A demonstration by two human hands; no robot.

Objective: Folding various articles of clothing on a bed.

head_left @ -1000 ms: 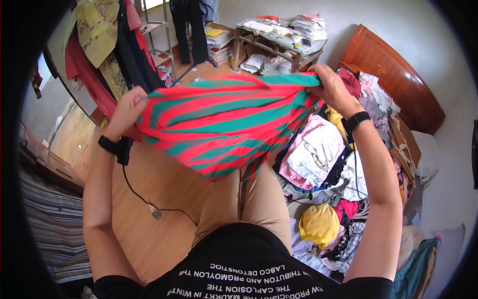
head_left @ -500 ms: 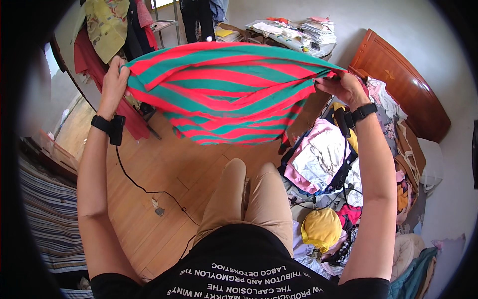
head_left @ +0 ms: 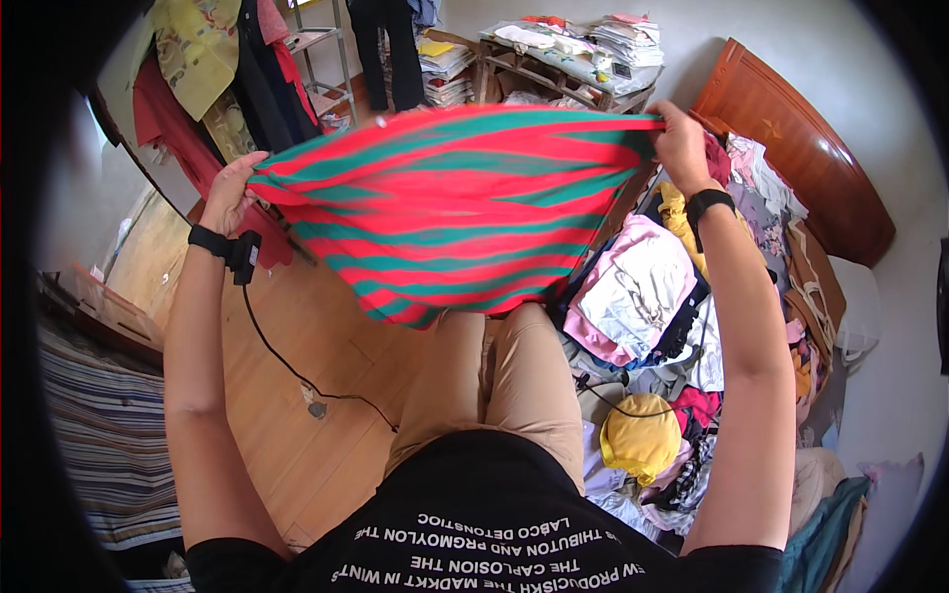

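A red and green striped cloth (head_left: 465, 212), which looks like a garment, is stretched wide in the air between my two hands. My left hand (head_left: 233, 190) is closed on its left corner. At the opposite corner, my right hand (head_left: 682, 148) grips the fabric with the fingers wrapped round it. Between them the cloth sags and billows, its stripes blurred by motion, and its lower edge hangs just above my knees. What kind of garment it is cannot be made out.
Heaped clothes (head_left: 638, 287) cover the bed on the right, below a wooden headboard (head_left: 791, 148). Garments hang on a rack (head_left: 198, 59) at the far left. A table with paper stacks (head_left: 628, 44) stands at the back. A cable (head_left: 287, 366) trails from my left wrist.
The cloth has billowed, and its lower edge has dropped nearer my knees. My left hand has gone lower; my right hand has risen slightly. Both still hold the corners.
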